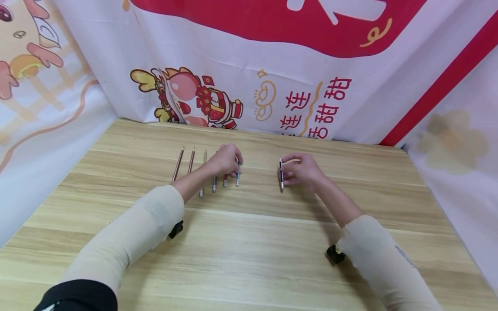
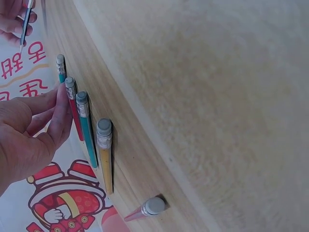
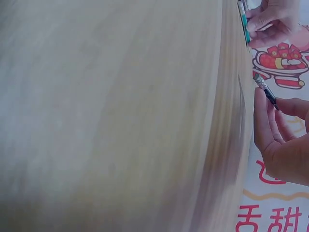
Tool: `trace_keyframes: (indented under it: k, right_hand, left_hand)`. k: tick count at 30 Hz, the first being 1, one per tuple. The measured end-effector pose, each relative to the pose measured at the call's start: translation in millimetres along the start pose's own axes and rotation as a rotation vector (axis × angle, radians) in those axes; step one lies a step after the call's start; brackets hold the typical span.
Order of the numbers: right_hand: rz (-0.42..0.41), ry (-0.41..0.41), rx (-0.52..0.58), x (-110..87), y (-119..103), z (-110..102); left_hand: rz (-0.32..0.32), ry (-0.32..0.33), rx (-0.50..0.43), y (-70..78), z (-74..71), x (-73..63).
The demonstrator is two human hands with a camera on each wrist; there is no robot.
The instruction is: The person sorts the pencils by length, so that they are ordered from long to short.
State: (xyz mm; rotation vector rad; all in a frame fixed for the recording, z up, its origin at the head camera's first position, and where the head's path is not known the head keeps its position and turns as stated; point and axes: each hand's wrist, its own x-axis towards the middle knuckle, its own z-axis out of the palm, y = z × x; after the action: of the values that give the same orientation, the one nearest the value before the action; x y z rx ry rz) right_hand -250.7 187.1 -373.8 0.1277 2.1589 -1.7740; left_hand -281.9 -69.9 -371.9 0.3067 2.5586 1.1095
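My left hand (image 1: 227, 160) pinches a teal pencil (image 1: 237, 180) at the right end of a row of pencils; its eraser end points toward me. In the left wrist view the fingers of this hand lie at the teal pencil (image 2: 61, 70), beside a red pencil (image 2: 76, 113). Apart from the row, my right hand (image 1: 302, 169) holds a dark pencil (image 1: 282, 176) between thumb and fingers. The right wrist view shows this dark pencil (image 3: 266, 92) tilted, eraser end up, raised off the table. Part of the teal pencil is hidden behind the left fingers.
Left of the teal pencil, several more lie side by side, among them a yellow pencil (image 2: 105, 159), a blue-green pencil (image 2: 87, 130) and a reddish-brown pencil (image 1: 178, 164). The wooden table (image 1: 249, 250) ends at a printed cloth (image 1: 249, 56) hanging behind it.
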Motion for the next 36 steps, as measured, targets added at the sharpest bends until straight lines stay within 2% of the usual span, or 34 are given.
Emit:
trace_keyframes:
  k: [14, 36]
  right_hand:
    - [0.007, -0.017, 0.043, 8.0, -5, 25]
    - [0.032, -0.011, 0.025, 22.2, -14, 65]
  left_hand:
    - [0.007, 0.002, 0.007, 0.1, -0.4, -0.7]
    - [-0.018, -0.005, -0.026, 1.0, 0.4, -1.2]
